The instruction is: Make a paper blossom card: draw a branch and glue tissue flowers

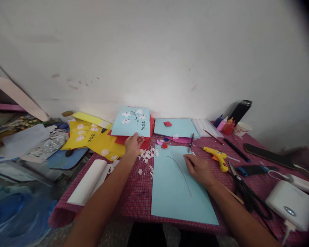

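My left hand [134, 144] is at the near edge of a light-blue card [121, 127], pinching it with the thumb at its edge. White flowers on a dark branch and black brush characters decorate the card. My right hand [199, 169] rests, fingers curled, on a larger light-blue sheet [167, 199]; whatever it may hold is hidden. One thin curved dark line [181, 171] runs down that sheet. Just beyond the right fingers a dark pen [191, 142] crosses the sheet's far edge. White paper scraps [147, 155] are scattered between the hands.
Yellow sheets with pink flowers [79, 135] and a white paper roll [89, 181] are at left. A yellow glue gun [217, 156], black scissors [247, 192], a utility knife [252, 170] and a white power bank [292, 204] lie right. Paint bottles [229, 126] and a black flask [240, 111] stand behind.
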Tool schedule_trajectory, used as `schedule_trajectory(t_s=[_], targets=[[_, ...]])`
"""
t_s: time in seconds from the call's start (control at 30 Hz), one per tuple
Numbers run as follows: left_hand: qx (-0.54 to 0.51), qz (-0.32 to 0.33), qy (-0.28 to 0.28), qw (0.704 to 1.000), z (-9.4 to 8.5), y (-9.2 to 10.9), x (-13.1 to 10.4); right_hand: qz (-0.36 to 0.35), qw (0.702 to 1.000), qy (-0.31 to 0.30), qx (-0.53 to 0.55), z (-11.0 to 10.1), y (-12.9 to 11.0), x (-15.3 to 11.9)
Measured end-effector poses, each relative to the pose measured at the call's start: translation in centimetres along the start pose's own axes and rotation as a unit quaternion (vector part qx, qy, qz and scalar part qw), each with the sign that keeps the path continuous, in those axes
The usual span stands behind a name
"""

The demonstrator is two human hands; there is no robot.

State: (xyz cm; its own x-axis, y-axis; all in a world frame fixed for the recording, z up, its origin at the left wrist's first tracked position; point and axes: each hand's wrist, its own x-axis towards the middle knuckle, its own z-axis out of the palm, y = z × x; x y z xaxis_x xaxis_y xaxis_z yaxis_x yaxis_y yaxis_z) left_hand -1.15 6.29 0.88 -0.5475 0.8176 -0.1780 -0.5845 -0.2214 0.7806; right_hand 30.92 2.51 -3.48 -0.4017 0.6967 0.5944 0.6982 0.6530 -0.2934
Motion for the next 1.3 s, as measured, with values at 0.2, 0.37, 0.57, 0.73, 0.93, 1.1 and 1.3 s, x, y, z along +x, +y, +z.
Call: schedule_trajectory(t_s=[0.2, 0.37, 0.57, 0.73, 0.93, 1.1, 1.3], targets=[[0.01, -0.045, -0.023, 0.999, 0.3, 0.6, -2.2, 0.015, 1.0, 0.001, 0.009, -0.3, 0.0, 0.1], [0.049, -0.066, -0.081, 0.993, -0.5, -0.1, -5.8, 0.03, 0.999, 0.04, 0.021, -1.0, -0.2, 0.2], [0.076, 0.06, -0.102, 0.99, -0.6, -1.0, -6.5, 0.092, 0.99, 0.097, 0.033, -1.0, 0.5, 0.4], [0.194, 0.141, -0.117, 0.964, -1.4, -1.4, -6.4, 0.111, 0.987, 0.106, 0.046, -1.1, 0.7, 0.6], [0.194, 0.138, -0.061, 0.969, -1.7, -0.9, -6.2, 0.14, 0.98, 0.134, 0.05, -1.3, 1.1, 0.9], [0.165, 0.164, -0.068, 0.97, -1.8, -0.2, -5.7, 0.174, 0.971, 0.14, 0.085, -2.8, 0.7, 1.0], [0.166, 0.163, -0.078, 0.969, -1.8, -0.2, -5.7, 0.122, 0.992, -0.029, 0.008, -5.9, 0.1, -1.4]])
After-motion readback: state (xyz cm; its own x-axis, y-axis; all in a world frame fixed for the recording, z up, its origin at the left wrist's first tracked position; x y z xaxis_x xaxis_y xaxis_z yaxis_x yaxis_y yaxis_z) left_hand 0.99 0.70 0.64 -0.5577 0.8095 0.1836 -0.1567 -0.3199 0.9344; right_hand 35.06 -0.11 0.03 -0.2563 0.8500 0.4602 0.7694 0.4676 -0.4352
